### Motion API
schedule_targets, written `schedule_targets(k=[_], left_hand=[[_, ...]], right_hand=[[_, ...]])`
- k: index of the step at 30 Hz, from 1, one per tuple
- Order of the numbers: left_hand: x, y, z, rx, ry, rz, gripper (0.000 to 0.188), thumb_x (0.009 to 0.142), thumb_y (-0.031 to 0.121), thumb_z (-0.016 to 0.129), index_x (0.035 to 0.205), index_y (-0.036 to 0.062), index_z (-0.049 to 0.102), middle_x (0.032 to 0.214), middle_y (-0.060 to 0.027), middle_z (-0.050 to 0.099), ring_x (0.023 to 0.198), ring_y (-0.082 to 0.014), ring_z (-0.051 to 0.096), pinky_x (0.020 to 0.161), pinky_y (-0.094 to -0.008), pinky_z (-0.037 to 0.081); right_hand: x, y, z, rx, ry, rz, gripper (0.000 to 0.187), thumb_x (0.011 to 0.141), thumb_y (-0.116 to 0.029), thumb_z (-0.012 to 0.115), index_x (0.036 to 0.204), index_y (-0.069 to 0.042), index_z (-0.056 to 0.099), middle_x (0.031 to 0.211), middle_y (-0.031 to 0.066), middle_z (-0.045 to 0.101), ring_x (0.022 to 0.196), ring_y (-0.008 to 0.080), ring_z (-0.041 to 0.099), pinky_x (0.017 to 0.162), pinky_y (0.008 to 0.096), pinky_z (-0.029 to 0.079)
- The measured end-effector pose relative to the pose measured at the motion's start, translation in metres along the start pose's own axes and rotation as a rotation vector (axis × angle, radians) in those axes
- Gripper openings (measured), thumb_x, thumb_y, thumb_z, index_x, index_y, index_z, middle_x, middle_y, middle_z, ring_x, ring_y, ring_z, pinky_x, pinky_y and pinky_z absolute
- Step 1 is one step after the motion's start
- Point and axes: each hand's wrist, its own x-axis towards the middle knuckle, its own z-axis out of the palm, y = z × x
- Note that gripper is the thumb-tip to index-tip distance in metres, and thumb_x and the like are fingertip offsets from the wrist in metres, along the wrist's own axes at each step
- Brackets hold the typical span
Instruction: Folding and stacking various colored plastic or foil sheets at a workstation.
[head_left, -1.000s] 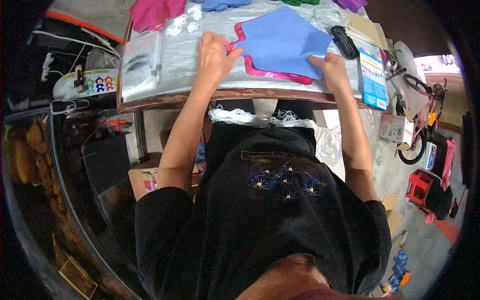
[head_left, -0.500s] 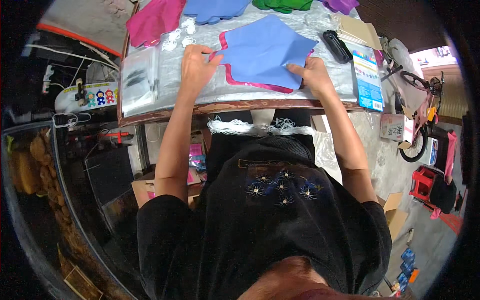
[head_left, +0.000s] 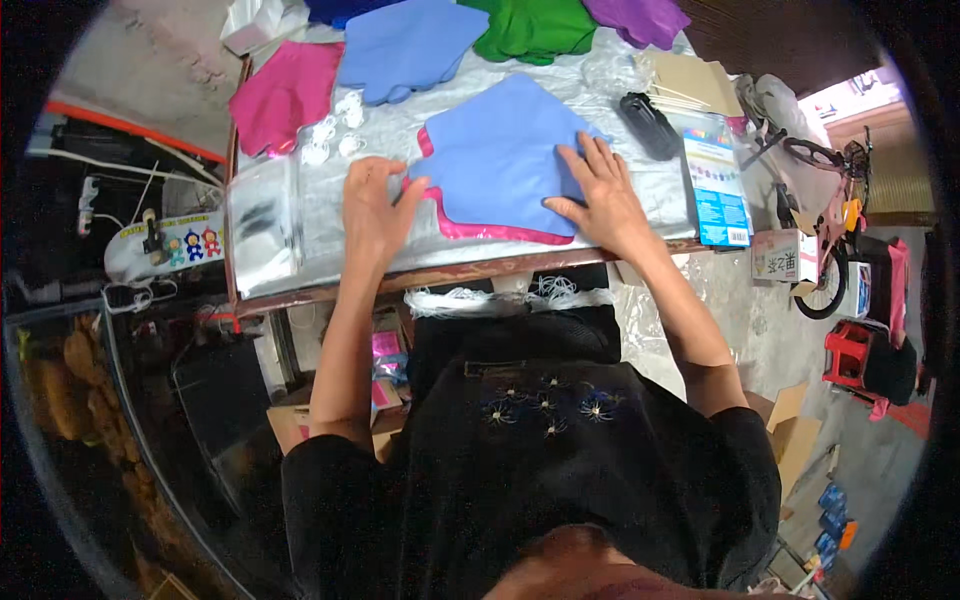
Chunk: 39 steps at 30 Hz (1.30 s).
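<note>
A blue sheet of fabric or felt [head_left: 500, 150], cut with angled edges, lies flat on the table in front of me. A shiny pink piece [head_left: 470, 230] shows from under it along the left and near edges. My right hand [head_left: 605, 200] rests on the right part of the blue sheet, fingers spread. At the left edge is my left hand [head_left: 375, 210], thumb and fingers apart around a small pink corner. Whether its fingertips touch that corner I cannot tell.
Pink [head_left: 285, 95], blue [head_left: 410, 50], green [head_left: 535, 28] and purple [head_left: 640, 18] cut sheets line the far side. White cord bundles [head_left: 318, 140], clear plastic bags [head_left: 265, 225], a black object [head_left: 648, 125] and a blue-and-white package [head_left: 717, 195] lie around the sheet.
My right hand has gone from gripping the sheet's right edge to lying flat on it. My left hand's pinch has loosened. The whole view has shifted, showing more of the table's far side.
</note>
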Motion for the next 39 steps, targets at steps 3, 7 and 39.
schedule_targets(k=[3, 7, 39], left_hand=[[-0.004, 0.007, -0.004, 0.052, -0.018, -0.008, 0.031, 0.077, 0.015, 0.087, 0.096, 0.0014, 0.067, 0.106, -0.0158, 0.064, 0.101, -0.0354, 0.062, 0.089, -0.0433, 0.050], [-0.002, 0.007, 0.006, 0.037, -0.055, -0.055, 0.031, 0.076, 0.016, 0.088, 0.093, 0.0019, 0.066, 0.110, -0.0151, 0.064, 0.104, -0.0342, 0.063, 0.091, -0.0424, 0.050], [0.249, -0.052, 0.170, 0.010, -0.112, 0.034, 0.079, 0.076, 0.034, 0.073, 0.145, -0.0007, 0.052, 0.158, -0.0233, 0.040, 0.147, -0.0404, 0.035, 0.119, -0.0562, 0.027]], right_hand=[[-0.005, -0.001, 0.006, 0.053, -0.132, 0.083, 0.079, 0.090, -0.046, 0.074, 0.152, -0.007, 0.045, 0.164, 0.0274, 0.026, 0.152, 0.0461, 0.022, 0.124, 0.0543, 0.019], [-0.004, 0.004, 0.006, 0.085, -0.079, 0.063, 0.074, 0.093, -0.046, 0.071, 0.151, -0.007, 0.048, 0.162, 0.0274, 0.031, 0.152, 0.0452, 0.024, 0.124, 0.0549, 0.019], [0.009, 0.051, -0.022, 0.217, -0.083, 0.139, 0.067, 0.092, -0.029, 0.074, 0.149, -0.006, 0.049, 0.161, 0.0165, 0.039, 0.150, 0.0379, 0.033, 0.123, 0.0582, 0.019]])
